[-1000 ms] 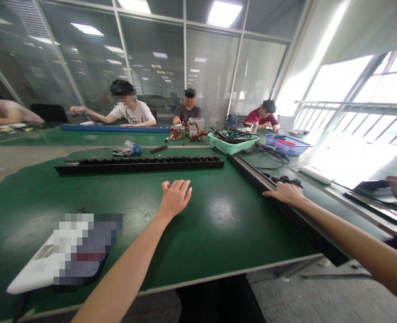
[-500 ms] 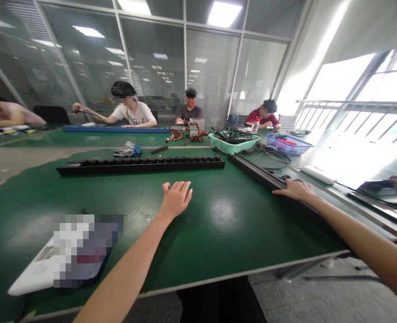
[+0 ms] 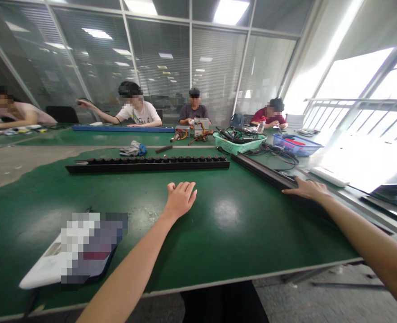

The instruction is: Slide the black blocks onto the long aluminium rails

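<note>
My left hand (image 3: 181, 200) is over the green table (image 3: 198, 242), palm down, its fingers loosely bent and apart with nothing in them. I cannot tell whether it touches the surface. My right hand (image 3: 309, 188) is closed over a long black rail (image 3: 261, 170) that lies slantwise at the right side of the table. The rail's near end is partly hidden by my right hand and forearm. Beyond my left hand, a long black bar (image 3: 147, 168) with a row of several round dark pieces lies crosswise.
Wires fill a green basket (image 3: 240, 147); a blue basket (image 3: 297, 146) stands beside it. A glove (image 3: 133, 149) and a short dark strip (image 3: 164, 149) lie behind the bar. At front left are a white object (image 3: 40, 271) and a blurred dark one. Several people sit across the table.
The view has turned slightly left, so the scene sits further right. My hands keep their places. Another person's hand at the right edge has nearly left the picture.
</note>
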Motion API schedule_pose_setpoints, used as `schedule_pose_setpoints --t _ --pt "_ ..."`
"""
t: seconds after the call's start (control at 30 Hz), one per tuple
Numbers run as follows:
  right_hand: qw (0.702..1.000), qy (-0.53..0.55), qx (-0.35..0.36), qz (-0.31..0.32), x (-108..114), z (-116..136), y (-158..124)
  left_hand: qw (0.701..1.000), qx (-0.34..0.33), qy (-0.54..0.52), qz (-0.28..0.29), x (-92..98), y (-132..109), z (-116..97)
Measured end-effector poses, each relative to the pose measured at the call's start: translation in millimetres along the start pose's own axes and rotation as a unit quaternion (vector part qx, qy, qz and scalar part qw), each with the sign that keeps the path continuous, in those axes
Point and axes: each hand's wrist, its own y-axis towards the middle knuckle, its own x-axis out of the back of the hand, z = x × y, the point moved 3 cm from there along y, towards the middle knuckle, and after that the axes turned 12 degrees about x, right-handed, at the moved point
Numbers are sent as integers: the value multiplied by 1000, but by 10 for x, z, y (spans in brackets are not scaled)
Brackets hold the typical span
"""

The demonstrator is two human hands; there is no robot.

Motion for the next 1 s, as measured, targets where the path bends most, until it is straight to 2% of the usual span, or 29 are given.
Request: schedule_pose_setpoints --t 0.33,0.43,0.53,0.57,0.63,0.73,0.9,1.0 --pt "1000 4 -19 -7 -108 -81 54 999 -7 7 31 -63 -31 36" --pt "999 4 -30 -15 -99 3 59 999 -8 10 34 -51 -41 34" --pt "997 -23 -58 -36 -11 207 47 999 -10 9 35 -54 -42 41" --pt "996 -37 -61 -49 33 314 38 999 -11 9 36 -60 -40 44" --pt "994 -67 -22 -85 126 609 18 999 -15 12 39 -74 -38 46" --pt "981 -97 89 -141 215 1196 -5 999 -21 20 46 -97 -40 43" --pt "951 -75 245 -175 163 2274 98 997 -32 33 60 -116 -57 40" --pt "931 -44 305 -194 127 2873 258 995 -39 46 74 -120 -68 45"
